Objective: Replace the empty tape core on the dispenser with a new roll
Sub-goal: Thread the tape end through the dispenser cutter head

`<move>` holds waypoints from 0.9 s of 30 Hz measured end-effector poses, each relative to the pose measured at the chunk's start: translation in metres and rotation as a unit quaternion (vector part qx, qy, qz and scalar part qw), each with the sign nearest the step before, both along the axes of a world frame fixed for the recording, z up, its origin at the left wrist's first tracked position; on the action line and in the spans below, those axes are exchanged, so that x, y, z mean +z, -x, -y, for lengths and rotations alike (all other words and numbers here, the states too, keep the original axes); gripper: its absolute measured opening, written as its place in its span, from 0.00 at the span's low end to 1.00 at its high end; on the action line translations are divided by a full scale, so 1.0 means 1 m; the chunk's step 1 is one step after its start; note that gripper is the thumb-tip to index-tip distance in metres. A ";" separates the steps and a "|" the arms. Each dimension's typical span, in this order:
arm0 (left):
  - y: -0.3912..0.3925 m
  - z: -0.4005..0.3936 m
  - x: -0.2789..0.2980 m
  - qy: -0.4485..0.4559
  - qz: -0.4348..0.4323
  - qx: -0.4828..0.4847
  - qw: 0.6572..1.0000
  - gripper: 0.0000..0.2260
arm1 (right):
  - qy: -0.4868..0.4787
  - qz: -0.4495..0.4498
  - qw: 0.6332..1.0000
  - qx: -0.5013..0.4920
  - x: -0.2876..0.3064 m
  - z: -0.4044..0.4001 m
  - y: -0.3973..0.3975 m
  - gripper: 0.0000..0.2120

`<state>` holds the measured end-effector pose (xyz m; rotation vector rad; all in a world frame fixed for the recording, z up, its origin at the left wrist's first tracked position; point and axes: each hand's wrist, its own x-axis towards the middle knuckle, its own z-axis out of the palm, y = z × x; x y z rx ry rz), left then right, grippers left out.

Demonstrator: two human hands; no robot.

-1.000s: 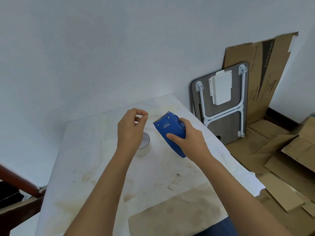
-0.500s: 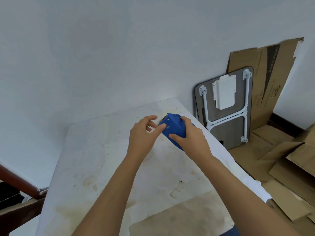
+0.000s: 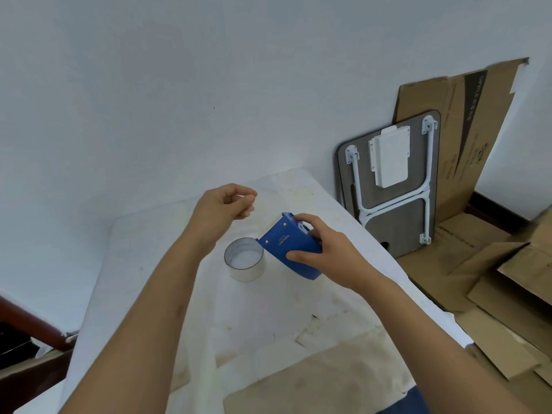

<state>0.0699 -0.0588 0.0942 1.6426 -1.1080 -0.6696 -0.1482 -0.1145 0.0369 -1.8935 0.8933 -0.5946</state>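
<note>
The right hand (image 3: 325, 255) grips the dispenser (image 3: 288, 249) tilted above mid-tabletop (image 3: 143, 264), presumably exposing its core, beside the upright roll (image 3: 244, 259); the left hand (image 3: 222, 209), loosely pinched, holds nothing visible.

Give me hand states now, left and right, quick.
Left hand: fingers pinched together above the table, nothing visible in them.
Right hand: closed on the blue plastic tape dispenser.
</note>
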 end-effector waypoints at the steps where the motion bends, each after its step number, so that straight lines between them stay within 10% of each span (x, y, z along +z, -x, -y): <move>1: -0.003 -0.001 0.003 -0.004 0.001 -0.005 1.000 0.06 | -0.012 0.013 1.000 0.006 -0.002 -0.002 0.000 0.29; 8: -0.005 -0.022 0.025 -0.105 0.064 -0.118 0.985 0.11 | -0.050 0.045 0.998 0.013 -0.012 -0.011 0.001 0.29; 27: 0.023 -0.023 0.016 -0.105 0.276 -0.036 0.955 0.05 | 0.078 -0.045 0.996 -0.021 -0.011 -0.013 0.007 0.33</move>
